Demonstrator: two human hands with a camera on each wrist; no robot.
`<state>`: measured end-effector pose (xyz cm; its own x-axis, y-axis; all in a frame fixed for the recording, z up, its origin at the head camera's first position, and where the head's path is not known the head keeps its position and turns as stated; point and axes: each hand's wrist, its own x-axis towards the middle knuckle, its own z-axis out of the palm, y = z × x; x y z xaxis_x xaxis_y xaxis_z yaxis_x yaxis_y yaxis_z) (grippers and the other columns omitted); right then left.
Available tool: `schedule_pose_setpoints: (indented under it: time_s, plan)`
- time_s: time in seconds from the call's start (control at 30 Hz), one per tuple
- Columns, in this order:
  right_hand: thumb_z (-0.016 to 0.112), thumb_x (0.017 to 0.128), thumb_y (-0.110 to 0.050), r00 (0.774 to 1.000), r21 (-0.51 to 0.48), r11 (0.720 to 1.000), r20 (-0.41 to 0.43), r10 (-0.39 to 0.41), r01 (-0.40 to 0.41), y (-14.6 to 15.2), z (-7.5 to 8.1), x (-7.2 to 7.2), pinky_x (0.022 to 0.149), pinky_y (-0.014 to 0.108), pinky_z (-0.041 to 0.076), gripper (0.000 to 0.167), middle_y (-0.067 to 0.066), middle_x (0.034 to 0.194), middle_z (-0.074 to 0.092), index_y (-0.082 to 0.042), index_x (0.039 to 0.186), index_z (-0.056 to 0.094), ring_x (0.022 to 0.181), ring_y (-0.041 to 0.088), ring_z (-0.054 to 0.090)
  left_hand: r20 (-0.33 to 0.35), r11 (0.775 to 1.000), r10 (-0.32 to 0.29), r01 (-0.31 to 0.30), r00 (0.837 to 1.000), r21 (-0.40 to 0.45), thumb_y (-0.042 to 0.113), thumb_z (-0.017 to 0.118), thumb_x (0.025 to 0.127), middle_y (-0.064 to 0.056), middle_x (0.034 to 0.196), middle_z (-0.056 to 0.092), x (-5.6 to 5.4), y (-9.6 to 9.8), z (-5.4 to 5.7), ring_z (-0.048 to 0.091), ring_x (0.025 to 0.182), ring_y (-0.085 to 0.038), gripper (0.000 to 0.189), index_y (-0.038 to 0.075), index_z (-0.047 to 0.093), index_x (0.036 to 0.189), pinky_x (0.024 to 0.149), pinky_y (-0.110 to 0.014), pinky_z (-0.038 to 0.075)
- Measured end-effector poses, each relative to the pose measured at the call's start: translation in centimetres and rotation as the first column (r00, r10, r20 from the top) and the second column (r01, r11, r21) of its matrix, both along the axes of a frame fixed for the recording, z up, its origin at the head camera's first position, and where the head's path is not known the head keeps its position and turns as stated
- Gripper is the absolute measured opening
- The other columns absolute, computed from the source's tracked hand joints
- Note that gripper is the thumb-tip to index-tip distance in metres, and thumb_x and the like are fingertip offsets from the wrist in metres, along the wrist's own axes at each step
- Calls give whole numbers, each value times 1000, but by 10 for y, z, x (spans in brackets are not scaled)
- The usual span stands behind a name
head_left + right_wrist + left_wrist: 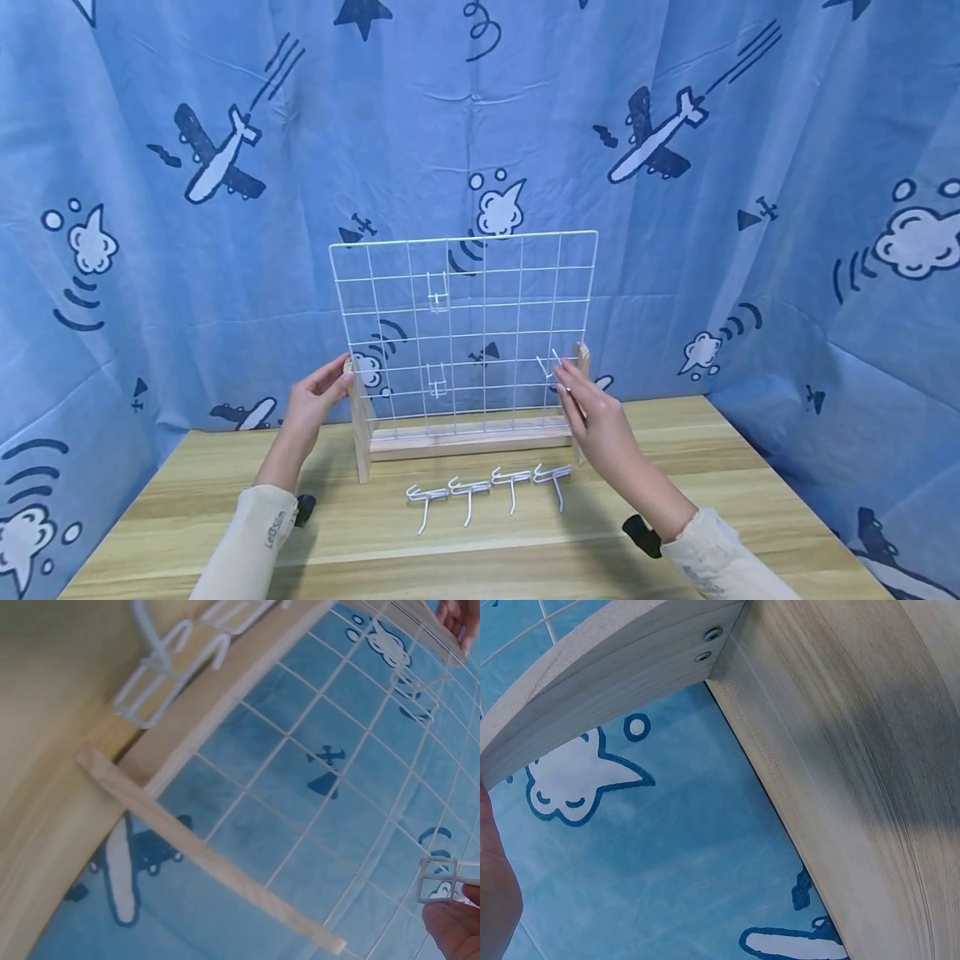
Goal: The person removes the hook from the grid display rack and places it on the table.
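Note:
A white wire grid panel (484, 336) stands upright in a wooden stand (471, 447). My left hand (309, 410) holds the top of the stand's left post (361, 429), thumb and fingers at its edge; the left wrist view shows part of that hand (496, 889) against the wood. With my right hand (600, 421) I pinch a white wire hook (439, 879) in front of the grid's lower right part, near the right post (582, 357). Two hooks hang on the grid, an upper one (437, 293) and a lower one (437, 383), in the same column.
Several more white hooks lie in a row on the wooden table (480, 562) in front of the stand, the rightmost hook (552, 477) below the right post. A blue curtain (465, 108) printed with planes and clouds surrounds the table at the back and sides.

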<state>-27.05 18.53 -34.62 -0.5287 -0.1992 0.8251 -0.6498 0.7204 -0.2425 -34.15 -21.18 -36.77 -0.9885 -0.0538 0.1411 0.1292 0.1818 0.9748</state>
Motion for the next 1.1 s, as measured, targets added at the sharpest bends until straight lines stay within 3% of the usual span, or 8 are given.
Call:
schedule_pose_setpoints:
  time_s: [0.33,0.67,0.83,0.93,1.0,1.1]
  plan:
    - [69,82,10,998,109,993,24,52,-54,6,-15,7,82,37,54,40,24,130,56,6,122,62,109,40,60,0,1000,8,-8,1000,9,39,64,92,-8,143,49,-1,0,-1,49,128,-21,60,15,46,144,98,-26,48]
    - [71,76,12,996,183,979,8,93,-93,12,-25,13,80,37,56,50,23,131,56,3,124,62,104,38,63,0,1000,-1,1,1000,10,39,64,92,-8,144,48,-1,0,-1,47,129,-22,60,16,45,144,99,-27,47]
    - [70,80,7,993,232,966,7,117,-115,14,-32,17,77,37,57,46,21,132,56,1,125,62,101,37,65,7,1000,2,-2,1000,19,38,64,92,-8,144,48,-1,0,-1,47,129,-22,60,16,45,145,100,-29,47]
    - [58,96,-9,991,257,958,-6,133,-127,15,-37,19,74,36,58,29,21,130,57,1,123,63,98,36,66,13,1000,3,-3,1000,22,37,64,92,-8,144,48,-1,0,-1,48,128,-20,59,16,45,145,100,-27,47]
    - [44,104,-22,989,272,953,-14,145,-136,15,-40,20,73,36,58,36,22,129,58,2,122,63,97,36,66,15,1000,6,-6,1000,22,37,64,93,-7,143,49,-1,0,-1,49,126,-18,58,16,46,144,99,-25,47]
    - [28,105,-32,986,292,944,-18,166,-154,15,-42,21,75,36,58,52,21,129,58,1,121,64,101,36,65,5,1000,8,-8,1000,27,35,64,93,-8,143,49,-2,0,-1,51,123,-14,57,16,46,144,97,-24,48]
